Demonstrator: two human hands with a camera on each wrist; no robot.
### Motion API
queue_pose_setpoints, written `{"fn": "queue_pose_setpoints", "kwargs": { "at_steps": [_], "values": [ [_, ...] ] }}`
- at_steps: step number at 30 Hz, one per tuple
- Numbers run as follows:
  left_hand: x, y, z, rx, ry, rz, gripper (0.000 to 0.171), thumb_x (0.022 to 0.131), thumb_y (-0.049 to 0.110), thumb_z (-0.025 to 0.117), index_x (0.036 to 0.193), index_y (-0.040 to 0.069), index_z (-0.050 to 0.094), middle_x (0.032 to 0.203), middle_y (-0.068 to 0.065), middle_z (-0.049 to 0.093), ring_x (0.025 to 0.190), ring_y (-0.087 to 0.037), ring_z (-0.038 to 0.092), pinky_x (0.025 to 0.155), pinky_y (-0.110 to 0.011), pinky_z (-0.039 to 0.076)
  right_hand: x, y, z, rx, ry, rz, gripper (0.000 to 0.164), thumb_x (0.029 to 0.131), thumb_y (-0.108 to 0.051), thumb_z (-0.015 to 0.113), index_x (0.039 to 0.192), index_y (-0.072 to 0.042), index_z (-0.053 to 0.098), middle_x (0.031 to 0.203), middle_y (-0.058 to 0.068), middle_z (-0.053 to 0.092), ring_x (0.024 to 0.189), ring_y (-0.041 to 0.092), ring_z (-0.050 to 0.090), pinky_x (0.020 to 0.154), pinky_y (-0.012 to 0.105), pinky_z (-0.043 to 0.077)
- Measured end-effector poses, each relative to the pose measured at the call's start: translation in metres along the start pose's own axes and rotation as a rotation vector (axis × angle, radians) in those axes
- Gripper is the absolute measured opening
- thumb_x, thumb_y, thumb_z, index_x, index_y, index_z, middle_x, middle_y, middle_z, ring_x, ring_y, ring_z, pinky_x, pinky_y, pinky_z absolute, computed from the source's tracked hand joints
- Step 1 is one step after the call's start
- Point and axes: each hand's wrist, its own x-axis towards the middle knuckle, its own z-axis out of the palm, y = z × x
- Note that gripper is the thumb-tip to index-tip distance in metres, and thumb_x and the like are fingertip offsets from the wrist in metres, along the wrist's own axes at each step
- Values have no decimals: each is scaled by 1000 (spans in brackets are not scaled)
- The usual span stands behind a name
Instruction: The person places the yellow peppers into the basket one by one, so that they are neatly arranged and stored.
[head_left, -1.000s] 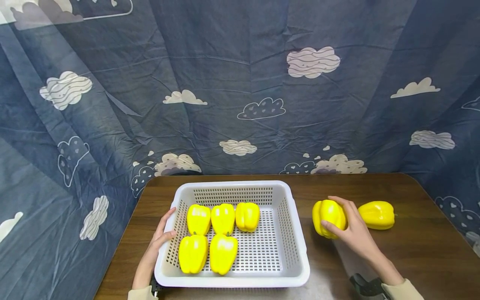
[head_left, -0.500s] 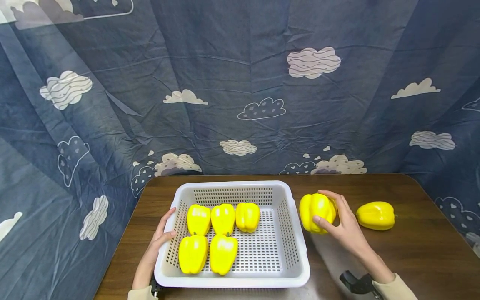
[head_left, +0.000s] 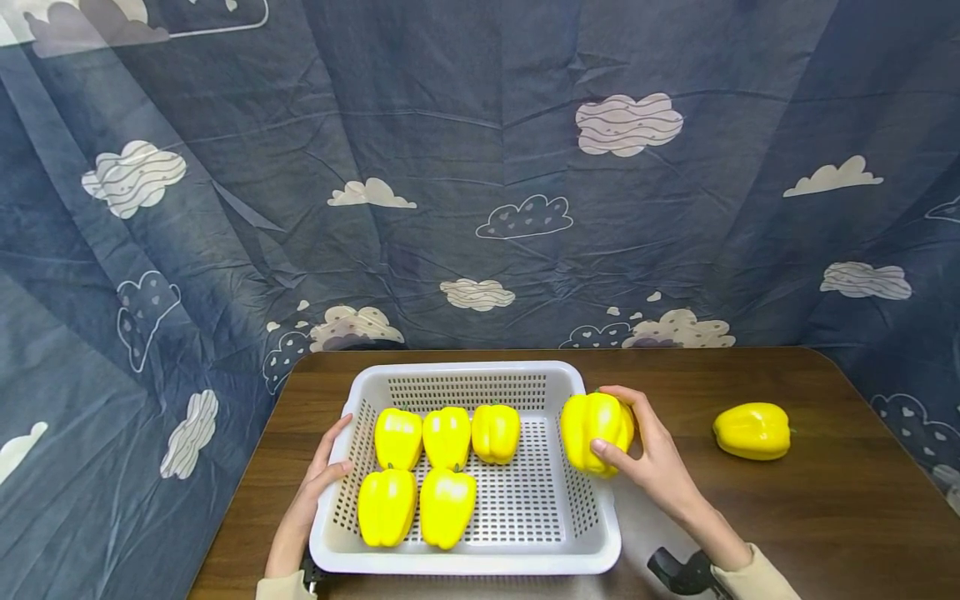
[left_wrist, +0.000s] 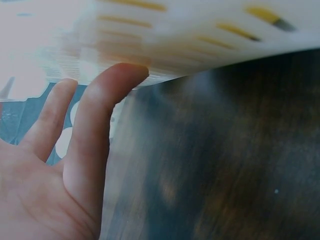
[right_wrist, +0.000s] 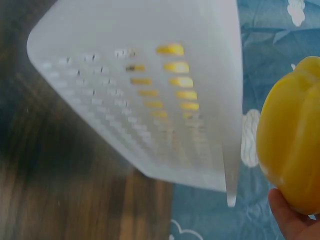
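Observation:
My right hand (head_left: 660,471) grips a yellow bell pepper (head_left: 594,433), thumb on the near side and fingers behind. The pepper hangs over the right rim of a white perforated basket (head_left: 465,564). In the right wrist view the held pepper (right_wrist: 292,135) is above the rim, beside the basket wall (right_wrist: 125,30). Several yellow bell peppers lie in the basket's left and middle part, among them a near-left pepper (head_left: 386,508). My left hand (head_left: 311,492) rests against the basket's left side. The left wrist view shows its extended fingers (left_wrist: 92,125) touching the outer wall.
One more yellow bell pepper (head_left: 752,431) lies on its side on the brown wooden table (head_left: 840,508), right of the basket. A dark blue cloth (head_left: 420,275) with cloud prints hangs behind the table's far edge.
My right hand has carried the held bell pepper leftward, from over the table to the basket's right rim. The left hand, the basket and the other peppers have stayed put.

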Motion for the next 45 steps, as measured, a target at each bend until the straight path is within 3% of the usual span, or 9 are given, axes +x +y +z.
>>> {"fn": "queue_pose_setpoints", "kwargs": {
  "at_steps": [12,20,34,41,45],
  "values": [
    [1,-1,0,7,12,-12,65,90,7,36,151,18,15,157,-18,3,135,-45,16,95,-51,33,-1,-6,22,37,-37,-15,61,82,-22,69,136,-20,41,127,7,49,107,25,47,90,57,36],
    [0,0,1,5,6,2,64,91,7,36,151,18,16,156,-19,2,135,-46,15,95,-53,33,-3,-11,37,43,-94,-13,59,83,-25,70,135,-19,43,135,8,47,114,28,47,91,57,37],
    [1,-3,-2,32,14,-4,65,91,9,36,151,18,16,156,-18,3,133,-47,18,93,-53,35,-9,-16,61,86,-246,-62,57,82,-28,74,130,-15,45,131,7,50,119,25,48,96,47,42],
    [2,-4,-3,59,8,27,64,90,9,36,151,17,16,155,-22,4,132,-51,18,92,-57,34,-10,-18,70,58,-346,-90,61,81,-31,74,127,-5,43,128,11,51,118,29,49,92,45,45],
    [1,-5,-4,50,-12,32,64,92,12,39,152,23,18,156,-21,2,133,-48,19,93,-54,35,-11,-18,74,55,-399,-76,62,81,-34,74,125,-5,43,127,12,52,117,29,50,92,44,45]
  ]
}}
